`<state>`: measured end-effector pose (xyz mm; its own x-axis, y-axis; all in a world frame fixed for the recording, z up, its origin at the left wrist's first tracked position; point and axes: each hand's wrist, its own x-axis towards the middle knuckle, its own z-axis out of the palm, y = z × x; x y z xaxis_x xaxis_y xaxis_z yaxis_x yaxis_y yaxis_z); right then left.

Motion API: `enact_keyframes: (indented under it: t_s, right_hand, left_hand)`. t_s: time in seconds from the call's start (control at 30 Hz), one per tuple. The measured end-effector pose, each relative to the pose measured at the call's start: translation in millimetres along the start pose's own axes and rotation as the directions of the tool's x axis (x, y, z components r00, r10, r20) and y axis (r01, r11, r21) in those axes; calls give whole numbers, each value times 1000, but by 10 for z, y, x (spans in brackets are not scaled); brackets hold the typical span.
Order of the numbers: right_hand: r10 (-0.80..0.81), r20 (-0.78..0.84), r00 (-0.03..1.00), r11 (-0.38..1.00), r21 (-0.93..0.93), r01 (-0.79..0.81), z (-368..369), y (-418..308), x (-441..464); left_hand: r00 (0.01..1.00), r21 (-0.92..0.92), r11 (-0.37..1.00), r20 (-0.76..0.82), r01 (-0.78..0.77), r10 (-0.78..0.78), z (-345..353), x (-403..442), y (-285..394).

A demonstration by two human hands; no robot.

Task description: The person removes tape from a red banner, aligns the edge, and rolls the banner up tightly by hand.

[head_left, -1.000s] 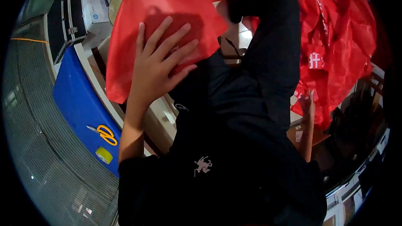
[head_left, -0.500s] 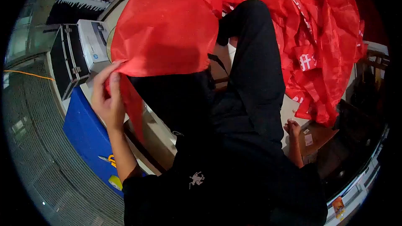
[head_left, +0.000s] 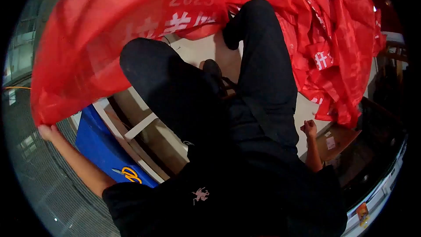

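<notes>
My left hand [head_left: 49,132] is closed on the lower corner of a red cloth banner [head_left: 83,57], out at the far left. The banner stretches from there across the top, past my left knee, with "2025" and white lettering showing on it. On the right it lies in a crumpled heap [head_left: 337,44] beside my right leg. My right hand [head_left: 309,128] has its fingers curled, just below the heap's lower end and apart from it. Whether it holds anything small is hidden.
Orange-handled scissors [head_left: 129,174] lie on a blue surface [head_left: 98,136] at lower left. A cardboard box [head_left: 337,142] stands by my right hand. My bent legs [head_left: 267,52] are between the banner's two parts. An orange cord [head_left: 17,88] runs at the left edge.
My left hand has swung out to the left and down with the banner corner, spreading the cloth off my left knee and baring its lettering. The right hand has barely moved.
</notes>
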<state>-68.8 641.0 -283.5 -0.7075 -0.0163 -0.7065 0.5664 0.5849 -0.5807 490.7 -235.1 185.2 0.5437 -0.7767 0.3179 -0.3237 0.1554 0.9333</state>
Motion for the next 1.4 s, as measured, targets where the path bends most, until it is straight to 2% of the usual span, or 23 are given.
enact_keyframes:
  t_s: [0.03, 0.1, 0.23, 0.3, 0.33, 0.37, 0.4, 0.43, 0.5, 0.6, 0.67, 0.73, 0.8, 0.87, 0.9, 0.93, 0.97, 1.0, 1.07, 1.1, 1.2, 1.23, 1.4]
  right_hand:
    - [10, 40, 999, 999, 46, -12, 16, 14, -8]
    - [60, 66, 996, 997, 50, -63, 50, 1, -86]
    - [139, 232, 963, 975, 140, -175, 127, -133, -391]
    - [252, 283, 925, 956, 73, -283, 160, -85, -295]
    - [360, 277, 891, 929, -20, -369, 151, -15, -216]
    - [361, 265, 894, 929, -15, -370, 159, -79, -253]
    - [382, 301, 874, 915, 6, -403, 170, -208, -276]
    - [401, 338, 851, 901, 19, -433, 160, -305, -294]
    - [230, 340, 912, 947, 138, -290, 139, -92, -285]
    - [-68, 312, 948, 952, 305, -32, 261, -258, -420]
    - [-13, 271, 962, 901, 421, -106, 237, -9, -325]
    - [132, 123, 983, 941, 297, -164, 281, -10, -418]
    - [243, -20, 970, 962, 133, -239, 289, -104, -662]
    - [324, -64, 944, 945, 76, -319, 343, -199, -857]
    - [358, -150, 922, 933, 105, -345, 333, -101, -888]
    - [385, -232, 893, 922, 134, -363, 306, 4, -878]
    - [366, -297, 882, 924, 2, -383, 291, 91, -861]
    - [365, -297, 882, 924, 3, -382, 246, 342, -798]
    - [-21, -169, 985, 922, -385, -46, 216, 827, -616]
    - [238, -101, 966, 971, 23, -236, 295, 447, -745]
    - [112, -115, 987, 994, 6, -112, 324, 241, -787]
    - [221, -153, 963, 974, 80, -211, 328, 262, -794]
    - [410, -257, 875, 837, -274, -473, 230, 40, -851]
  left_hand:
    - [1000, 1, 1000, 3, -3, 3, -83, 203, 36]
    - [964, 160, 987, -260, -3, 45, -294, 546, 91]
    - [844, 3, 985, -515, -175, 152, -313, 609, 198]
    - [542, 290, 677, -426, -677, 724, -101, 535, 259]
    - [493, 256, 515, -150, -818, 857, 371, -138, 404]
    - [548, 284, 498, 129, -819, 827, 890, -1106, 666]
    - [501, 69, 525, 429, -848, 752, 1297, -1615, 669]
    - [376, 20, 491, 670, -871, 640, 1716, -2109, 649]
    - [109, -124, 794, 967, -595, 232, 2562, -3200, 334]
    - [-268, -327, 563, 945, -759, 188, 3566, -4273, -939]
    - [-264, -207, 298, 951, -932, -164, 3652, -4728, -1248]
    - [-202, -216, 4, 903, -976, -379, 3843, -4815, -1950]
    - [-97, -96, 15, 989, -995, -114, 3714, -4725, -2513]
    - [62, 242, 499, 935, -832, -349, 3701, -4517, -3040]
    - [52, 238, 497, 932, -835, -359, 3667, -4474, -3040]
    - [73, 620, 584, 716, -524, -695, 3647, -4420, -2979]
    - [-69, 896, 421, 415, -140, -907, 3638, -4385, -2907]
    - [-69, 896, 422, 417, -140, -906, 3575, -4390, -2953]
    - [-78, 837, 505, 529, 211, -845, 3467, -4428, -3096]
    - [-71, 863, 389, 432, 322, -899, 3560, -4524, -3060]
    - [-207, 810, 357, 492, 465, -846, 3803, -4672, -3416]
    - [-278, 786, 314, 512, 532, -812, 3900, -4697, -3555]
    - [-146, 640, 161, 399, 751, -905, 4284, -4924, -3858]
